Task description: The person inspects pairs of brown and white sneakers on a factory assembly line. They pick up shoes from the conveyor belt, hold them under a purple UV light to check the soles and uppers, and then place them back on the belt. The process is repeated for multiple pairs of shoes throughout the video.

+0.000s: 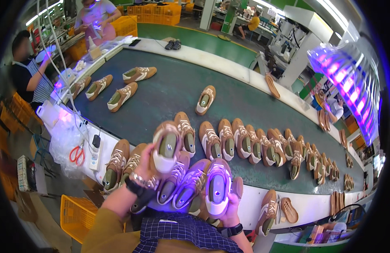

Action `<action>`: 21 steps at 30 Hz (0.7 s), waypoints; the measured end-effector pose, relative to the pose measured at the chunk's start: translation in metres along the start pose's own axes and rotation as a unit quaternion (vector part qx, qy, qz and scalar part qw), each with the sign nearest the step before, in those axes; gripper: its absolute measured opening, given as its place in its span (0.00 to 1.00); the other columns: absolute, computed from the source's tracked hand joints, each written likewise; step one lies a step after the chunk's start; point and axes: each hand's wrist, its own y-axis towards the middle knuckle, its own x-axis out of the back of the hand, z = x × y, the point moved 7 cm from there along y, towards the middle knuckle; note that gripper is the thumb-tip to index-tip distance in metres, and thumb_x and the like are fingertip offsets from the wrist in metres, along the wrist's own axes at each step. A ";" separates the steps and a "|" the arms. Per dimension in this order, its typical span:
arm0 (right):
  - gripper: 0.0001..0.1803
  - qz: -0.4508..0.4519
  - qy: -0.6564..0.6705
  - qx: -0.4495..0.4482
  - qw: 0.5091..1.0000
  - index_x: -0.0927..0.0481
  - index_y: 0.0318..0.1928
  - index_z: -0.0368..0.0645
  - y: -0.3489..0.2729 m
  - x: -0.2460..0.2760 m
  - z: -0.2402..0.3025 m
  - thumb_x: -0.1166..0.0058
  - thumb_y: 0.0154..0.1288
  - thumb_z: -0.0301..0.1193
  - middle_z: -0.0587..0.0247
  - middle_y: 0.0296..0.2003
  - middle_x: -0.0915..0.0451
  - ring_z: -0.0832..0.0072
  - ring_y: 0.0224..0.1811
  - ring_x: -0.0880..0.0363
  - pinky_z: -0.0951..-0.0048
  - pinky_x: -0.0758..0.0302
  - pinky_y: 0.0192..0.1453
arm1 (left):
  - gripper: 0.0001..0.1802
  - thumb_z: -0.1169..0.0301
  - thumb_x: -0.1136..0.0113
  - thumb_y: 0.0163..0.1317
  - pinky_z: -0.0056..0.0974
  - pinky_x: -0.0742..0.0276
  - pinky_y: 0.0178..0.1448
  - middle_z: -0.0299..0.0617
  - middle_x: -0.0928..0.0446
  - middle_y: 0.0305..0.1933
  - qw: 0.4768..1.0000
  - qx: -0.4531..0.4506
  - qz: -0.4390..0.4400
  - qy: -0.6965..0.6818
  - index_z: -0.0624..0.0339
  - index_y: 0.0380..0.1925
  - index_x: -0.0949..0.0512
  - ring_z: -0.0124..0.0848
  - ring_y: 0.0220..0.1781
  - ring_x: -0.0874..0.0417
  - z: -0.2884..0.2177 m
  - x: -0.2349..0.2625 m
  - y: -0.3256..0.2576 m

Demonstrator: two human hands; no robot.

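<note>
In my left hand (145,163) is a brown and white sneaker (164,147), raised and somewhat blurred, its heel toward me. My right hand (232,205) grips a second sneaker (217,185) by the heel end, lit violet, with its olive insole showing. Between the two hands, violet-lit lace-up sneakers (190,182) sit close together near my apron. Another sneaker (185,131) stands just beyond the left-hand one. To the left of my left hand, more sneakers (116,162) rest on the white ledge.
A long row of sneakers (269,147) runs along the dark green belt (169,90). Red-handled scissors (77,155), a power strip (95,157) and a plastic bag lie at left. A glowing violet lamp (351,84) hangs at right. Loose soles (289,210) lie on the near ledge. Co-workers stand at far left.
</note>
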 end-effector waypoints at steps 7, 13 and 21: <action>0.24 0.222 -0.066 0.034 0.972 0.29 0.52 0.36 0.128 -0.164 0.076 0.57 0.61 0.40 0.55 0.44 0.23 0.69 0.42 0.21 0.71 0.23 0.46 | 0.36 0.52 0.58 0.64 0.50 0.36 0.62 0.63 0.42 0.62 0.947 -0.281 -0.132 0.081 0.74 0.60 0.46 0.51 0.63 0.37 -0.182 0.077 0.071; 0.27 -0.049 -0.195 0.051 0.978 0.30 0.48 0.34 0.365 -0.084 0.066 0.47 0.58 0.44 0.58 0.35 0.24 0.67 0.38 0.24 0.67 0.23 0.40 | 0.33 0.58 0.52 0.62 0.52 0.36 0.63 0.64 0.43 0.60 0.947 -0.213 -0.224 0.086 0.75 0.57 0.44 0.51 0.60 0.35 -0.125 0.076 0.025; 0.39 -0.084 -0.724 0.072 0.680 0.28 0.47 0.28 0.315 -0.018 -0.022 0.36 0.40 0.48 0.37 0.44 0.24 0.50 0.48 0.24 0.62 0.29 0.52 | 0.20 0.65 0.58 0.62 0.46 0.27 0.56 0.53 0.24 0.44 0.967 -0.151 -0.195 0.063 0.72 0.47 0.30 0.41 0.48 0.23 -0.040 0.098 -0.055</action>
